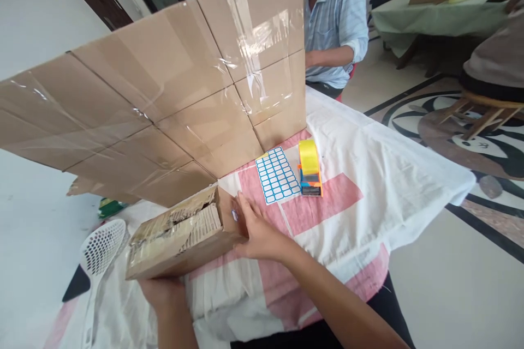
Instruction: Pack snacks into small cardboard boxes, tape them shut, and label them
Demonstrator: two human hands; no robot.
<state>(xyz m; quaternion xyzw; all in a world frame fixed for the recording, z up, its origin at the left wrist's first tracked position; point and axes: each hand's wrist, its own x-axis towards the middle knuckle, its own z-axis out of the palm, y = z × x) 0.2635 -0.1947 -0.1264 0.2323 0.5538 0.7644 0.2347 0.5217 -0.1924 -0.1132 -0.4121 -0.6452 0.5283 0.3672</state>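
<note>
A long, worn cardboard box (180, 240) with torn paper and tape on its upper face is tilted between my hands, low in the head view. My left hand (161, 292) supports its near left end from below, with the fingers hidden beneath it. Around the right end curves my right hand (262, 232), thumb and fingers pressed to the cardboard. A small white label (234, 215) with a dark edge is stuck on that end. To the right lie a sheet of blue-edged blank labels (278, 174) and a tape dispenser (310, 169) with a yellow roll.
A tall taped cardboard panel (196, 82) stands across the table behind the box. A white slotted skimmer (102, 251) lies at left on the white-and-pink tablecloth (347, 202). Behind the panel sits a person in a light shirt (341, 16). Another table (434, 22) stands far right.
</note>
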